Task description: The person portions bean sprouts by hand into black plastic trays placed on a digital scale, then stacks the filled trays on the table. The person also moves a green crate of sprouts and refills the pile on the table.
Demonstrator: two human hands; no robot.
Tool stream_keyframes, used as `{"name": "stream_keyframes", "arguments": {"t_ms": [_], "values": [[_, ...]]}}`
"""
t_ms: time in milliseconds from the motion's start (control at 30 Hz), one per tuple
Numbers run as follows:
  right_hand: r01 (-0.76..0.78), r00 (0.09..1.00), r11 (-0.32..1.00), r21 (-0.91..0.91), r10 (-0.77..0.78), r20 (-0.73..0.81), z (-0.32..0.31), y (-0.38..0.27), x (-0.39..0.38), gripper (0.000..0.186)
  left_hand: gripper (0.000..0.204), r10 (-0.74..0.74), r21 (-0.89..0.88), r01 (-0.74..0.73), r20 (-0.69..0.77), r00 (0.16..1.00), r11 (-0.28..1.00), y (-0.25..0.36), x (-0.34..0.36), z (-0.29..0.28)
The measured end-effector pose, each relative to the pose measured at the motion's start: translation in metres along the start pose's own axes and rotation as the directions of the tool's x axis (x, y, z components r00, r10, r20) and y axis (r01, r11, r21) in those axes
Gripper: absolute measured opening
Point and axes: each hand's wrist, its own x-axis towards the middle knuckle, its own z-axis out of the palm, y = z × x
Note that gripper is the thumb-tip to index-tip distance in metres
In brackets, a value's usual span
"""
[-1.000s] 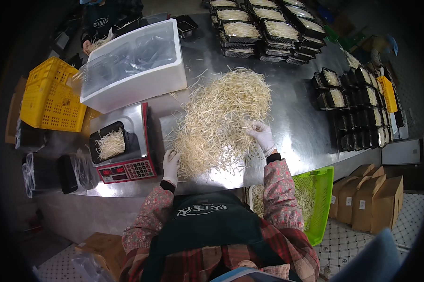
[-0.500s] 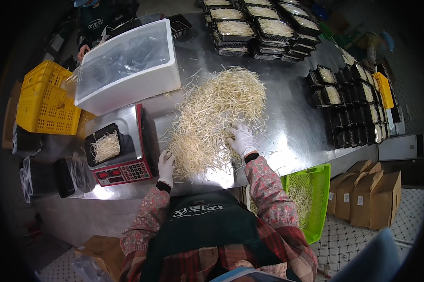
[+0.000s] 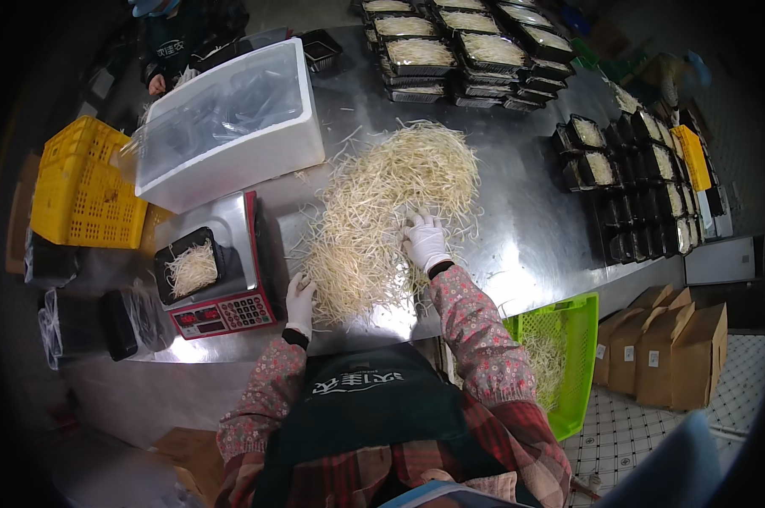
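A loose heap of pale bean sprouts (image 3: 349,245) lies on the steel table in front of me. My right hand (image 3: 426,241), in a white glove, rests on the heap's right side with its fingers apart among the sprouts. At the heap's near left edge is my left hand (image 3: 299,303), also gloved, its fingers loosely bent and a gap showing by the thumb. Left of it stands a red and silver weighing scale (image 3: 221,315). On its plate sits a black tray (image 3: 179,247) partly filled with bean sprouts (image 3: 193,269).
A white foam box (image 3: 238,165) of clear plastic pieces stands behind the scale, beside a yellow crate (image 3: 86,190). Stacked packs of sprouts (image 3: 493,51) fill the far side; more trays (image 3: 654,186) stand right. Below are a green crate (image 3: 582,364) and cardboard boxes (image 3: 670,356). Another person (image 3: 175,42) is far left.
My right hand has shifted slightly left and away from me over the sprouts, its fingers more spread. My left hand stays nearly in place. The other person's hand has moved slightly.
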Motion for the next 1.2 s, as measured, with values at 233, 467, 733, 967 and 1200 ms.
{"name": "stream_keyframes", "arguments": {"t_ms": [233,467,733,967,1200], "values": [[-0.019,0.955,0.735,0.678,0.215,-0.205,-0.060,0.016,-0.032,0.013,0.051,-0.037,0.006,0.037,-0.015,0.999,0.999,0.009,-0.006,0.004],[-0.609,0.792,0.341,0.716,0.221,0.569,-0.125,0.091,-0.198,0.025,0.050,-0.041,0.018,0.041,-0.007,0.999,0.999,0.013,-0.010,0.009],[-0.519,0.844,0.836,0.177,0.469,0.261,-0.095,0.025,-0.113,0.089,0.056,-0.042,0.064,0.041,0.015,0.999,0.997,0.009,-0.002,0.002],[-0.380,0.916,0.903,0.203,0.337,0.217,-0.039,0.026,-0.055,0.047,0.054,-0.039,0.065,0.038,0.010,0.999,0.997,0.011,-0.004,0.002],[-0.305,0.905,0.541,0.783,0.420,0.063,-0.071,0.004,-0.047,0.034,0.053,-0.005,0.027,0.004,0.020,1.000,1.000,0.000,-0.001,0.000]]}}
